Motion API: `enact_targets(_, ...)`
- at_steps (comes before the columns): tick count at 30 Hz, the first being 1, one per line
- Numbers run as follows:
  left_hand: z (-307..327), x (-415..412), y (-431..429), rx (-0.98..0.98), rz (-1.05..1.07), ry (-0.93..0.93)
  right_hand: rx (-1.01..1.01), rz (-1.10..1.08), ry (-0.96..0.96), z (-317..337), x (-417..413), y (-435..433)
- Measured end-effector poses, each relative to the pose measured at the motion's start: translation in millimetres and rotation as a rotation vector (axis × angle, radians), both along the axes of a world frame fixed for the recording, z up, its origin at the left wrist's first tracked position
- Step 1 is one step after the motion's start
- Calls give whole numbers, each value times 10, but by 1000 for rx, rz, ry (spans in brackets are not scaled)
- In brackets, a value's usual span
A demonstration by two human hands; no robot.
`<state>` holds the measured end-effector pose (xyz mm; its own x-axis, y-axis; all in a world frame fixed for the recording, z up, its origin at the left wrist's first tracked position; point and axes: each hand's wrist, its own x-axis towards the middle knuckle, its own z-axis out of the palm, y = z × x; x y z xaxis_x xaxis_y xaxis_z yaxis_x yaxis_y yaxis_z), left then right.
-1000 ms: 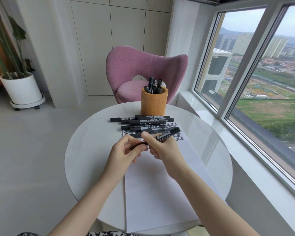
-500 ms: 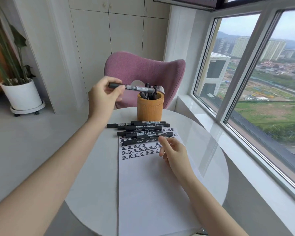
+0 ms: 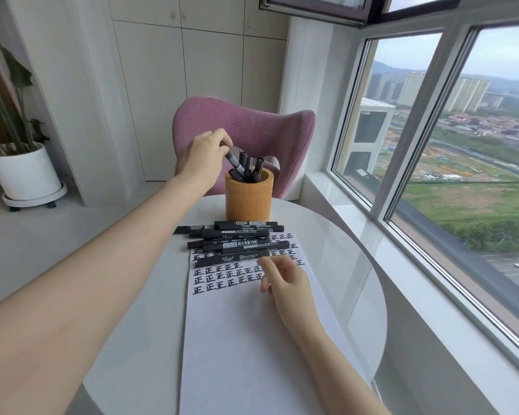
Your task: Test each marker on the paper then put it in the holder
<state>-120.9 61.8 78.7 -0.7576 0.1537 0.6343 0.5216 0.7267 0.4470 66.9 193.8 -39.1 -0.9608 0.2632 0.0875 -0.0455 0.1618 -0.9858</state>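
Note:
My left hand [image 3: 206, 158] pinches the top end of a black marker [image 3: 233, 163] whose lower end is inside the wooden holder [image 3: 248, 199]. Several other black markers stand in that holder. A pile of several black markers [image 3: 232, 241] lies on the far end of the white paper [image 3: 237, 339], in front of the holder. Rows of black test marks [image 3: 226, 274] cover the paper below the pile. My right hand [image 3: 283, 280] rests on the paper with fingers loosely bent, its fingertips beside the nearest marker of the pile.
Everything sits on a round white table [image 3: 132, 339]. A pink chair [image 3: 246, 130] stands behind the table. A potted plant [image 3: 21, 172] is on the floor at far left. A large window [image 3: 447, 145] runs along the right side.
My left hand carried the capped marker from above the paper up to the holder and tipped its end down into it. My right hand let go and settled on the paper.

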Motion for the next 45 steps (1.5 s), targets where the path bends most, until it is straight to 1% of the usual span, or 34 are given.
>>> enact_targets(5,-31,-54,224,-131,-18,-28,35,3,10,-27,11,-12)
enact_targets(13,-201,-38,390,-166,-73,-153,72,18,19,-50,15,-13)
enact_targets(17,-253,-76,378,-72,-70,-120,80,24,22,-53,16,-2)
enact_targets(21,-240,5,281,-35,-104,-65,106,26,22,-55,12,-6)
enact_targets(24,-259,194,167,71,-115,-10,106,24,19,-53,16,-7)
enact_targets(29,-576,630,-97,117,-132,18,91,12,15,-37,24,-5)
enact_targets(35,-1094,1066,-348,37,-137,-188,110,-1,18,-40,19,-10)
enact_targets(43,-1220,1172,-423,-111,-40,-200,120,-11,23,-42,22,-6)
enact_targets(45,-1234,1163,-432,-122,-24,-217,123,-9,22,-40,25,-10)
